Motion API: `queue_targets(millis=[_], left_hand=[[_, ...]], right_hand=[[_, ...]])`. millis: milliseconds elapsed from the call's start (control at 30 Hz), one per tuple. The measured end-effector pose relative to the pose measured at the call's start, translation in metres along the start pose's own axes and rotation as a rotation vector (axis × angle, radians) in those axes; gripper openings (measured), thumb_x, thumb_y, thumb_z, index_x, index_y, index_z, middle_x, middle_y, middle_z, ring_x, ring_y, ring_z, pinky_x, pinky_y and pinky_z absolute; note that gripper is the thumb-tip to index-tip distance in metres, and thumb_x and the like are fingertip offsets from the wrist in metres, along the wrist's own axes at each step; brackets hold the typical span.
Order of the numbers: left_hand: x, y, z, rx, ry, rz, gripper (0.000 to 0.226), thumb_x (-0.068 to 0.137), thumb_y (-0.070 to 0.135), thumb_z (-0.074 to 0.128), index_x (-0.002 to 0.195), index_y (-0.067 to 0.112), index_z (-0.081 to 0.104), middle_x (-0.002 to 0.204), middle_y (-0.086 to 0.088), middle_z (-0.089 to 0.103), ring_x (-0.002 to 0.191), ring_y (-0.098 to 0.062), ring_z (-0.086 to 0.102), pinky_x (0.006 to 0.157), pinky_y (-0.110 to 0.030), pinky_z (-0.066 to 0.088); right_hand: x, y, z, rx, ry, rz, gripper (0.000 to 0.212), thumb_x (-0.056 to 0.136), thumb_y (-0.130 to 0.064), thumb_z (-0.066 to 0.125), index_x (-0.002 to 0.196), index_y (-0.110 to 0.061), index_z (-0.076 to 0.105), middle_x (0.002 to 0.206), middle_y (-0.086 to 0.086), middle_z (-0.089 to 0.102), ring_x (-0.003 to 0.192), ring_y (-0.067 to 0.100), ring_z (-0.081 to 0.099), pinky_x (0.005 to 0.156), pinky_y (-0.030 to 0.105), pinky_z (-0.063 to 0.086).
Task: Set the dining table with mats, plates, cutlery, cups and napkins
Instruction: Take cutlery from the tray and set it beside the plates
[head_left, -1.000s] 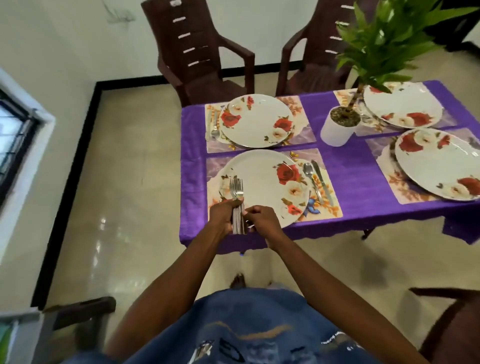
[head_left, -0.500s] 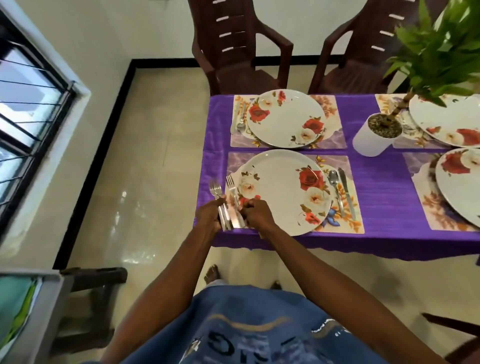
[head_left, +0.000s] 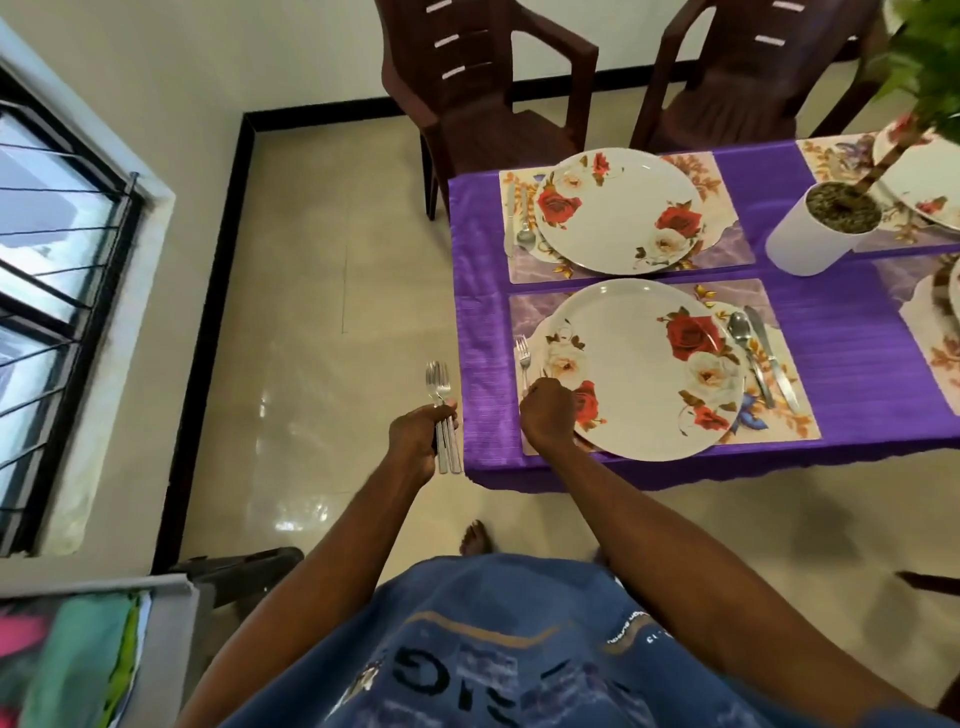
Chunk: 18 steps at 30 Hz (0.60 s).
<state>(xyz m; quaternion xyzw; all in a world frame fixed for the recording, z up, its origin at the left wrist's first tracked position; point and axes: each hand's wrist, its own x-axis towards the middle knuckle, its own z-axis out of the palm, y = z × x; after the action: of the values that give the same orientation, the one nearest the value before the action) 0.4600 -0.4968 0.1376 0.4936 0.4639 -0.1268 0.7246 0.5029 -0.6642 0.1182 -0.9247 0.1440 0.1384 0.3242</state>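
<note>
A purple-clothed table (head_left: 485, 374) carries floral mats, each with a rose-patterned plate. The near plate (head_left: 639, 369) lies on its mat (head_left: 779, 415), with a spoon (head_left: 745, 348) and a knife (head_left: 771, 358) to its right. My right hand (head_left: 548, 413) is closed on the handle of one fork (head_left: 522, 358), which rests on the mat just left of the near plate. My left hand (head_left: 418, 441) hovers over the floor left of the table edge, gripping a small bundle of forks (head_left: 441, 395) with tines pointing away. The far plate (head_left: 618, 208) has cutlery (head_left: 522, 223) on its left.
A white pot with a green plant (head_left: 821, 228) stands on the table to the right. More plates lie at the right edge. Two dark brown chairs (head_left: 483, 88) stand behind the table. A barred window (head_left: 57, 270) is on the left, and a rack with cloths (head_left: 78, 660) at bottom left.
My hands have parted: the right took one fork from the bundle and laid it left of the near plate. The left moved off the table's edge with the remaining forks.
</note>
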Motion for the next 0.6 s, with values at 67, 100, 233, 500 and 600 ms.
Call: queue_targets(millis=[67, 100, 233, 500, 600], left_hand=[[0.004, 0.002, -0.005, 0.042, 0.0, 0.013, 0.004, 0.084, 0.003, 0.072, 0.086, 0.002, 0.069, 0.065, -0.008, 0.066, 0.05, -0.014, 0.063, 0.052, -0.025, 0.053], [0.004, 0.003, -0.006, 0.054, -0.004, 0.018, 0.005, 0.084, 0.004, 0.073, 0.086, 0.002, 0.069, 0.064, -0.007, 0.066, 0.051, -0.014, 0.063, 0.053, -0.025, 0.053], [0.005, 0.005, -0.005, 0.077, -0.037, 0.027, 0.006, 0.085, 0.007, 0.072, 0.086, 0.002, 0.068, 0.065, -0.007, 0.066, 0.05, -0.014, 0.063, 0.054, -0.027, 0.053], [0.001, 0.008, 0.005, 0.069, -0.083, 0.035, 0.009, 0.086, 0.007, 0.07, 0.092, 0.0, 0.069, 0.076, -0.012, 0.069, 0.057, -0.02, 0.067, 0.056, -0.03, 0.056], [0.006, 0.008, 0.01, 0.066, -0.111, 0.046, 0.014, 0.085, 0.008, 0.072, 0.096, 0.0, 0.069, 0.085, -0.014, 0.071, 0.067, -0.023, 0.068, 0.07, -0.038, 0.06]], right_hand=[[-0.003, -0.002, 0.004, -0.078, 0.034, -0.029, 0.022, 0.097, -0.015, 0.052, 0.104, 0.0, 0.067, 0.103, 0.015, 0.07, 0.092, 0.03, 0.066, 0.069, 0.03, 0.045], [-0.004, -0.003, 0.005, -0.104, 0.049, -0.04, 0.022, 0.098, -0.017, 0.053, 0.105, -0.002, 0.067, 0.103, 0.013, 0.07, 0.091, 0.028, 0.066, 0.068, 0.027, 0.042], [-0.004, -0.005, 0.01, -0.153, 0.085, -0.074, 0.019, 0.098, -0.023, 0.056, 0.105, -0.008, 0.065, 0.1, 0.008, 0.07, 0.086, 0.022, 0.066, 0.069, 0.025, 0.045], [-0.003, 0.002, 0.009, -0.302, 0.045, -0.209, 0.019, 0.098, -0.027, 0.056, 0.106, -0.011, 0.063, 0.102, 0.006, 0.068, 0.089, 0.022, 0.066, 0.075, 0.03, 0.051], [-0.001, 0.009, 0.007, -0.311, 0.028, -0.26, 0.019, 0.098, -0.025, 0.055, 0.108, -0.011, 0.063, 0.106, 0.007, 0.069, 0.092, 0.023, 0.066, 0.078, 0.031, 0.052]])
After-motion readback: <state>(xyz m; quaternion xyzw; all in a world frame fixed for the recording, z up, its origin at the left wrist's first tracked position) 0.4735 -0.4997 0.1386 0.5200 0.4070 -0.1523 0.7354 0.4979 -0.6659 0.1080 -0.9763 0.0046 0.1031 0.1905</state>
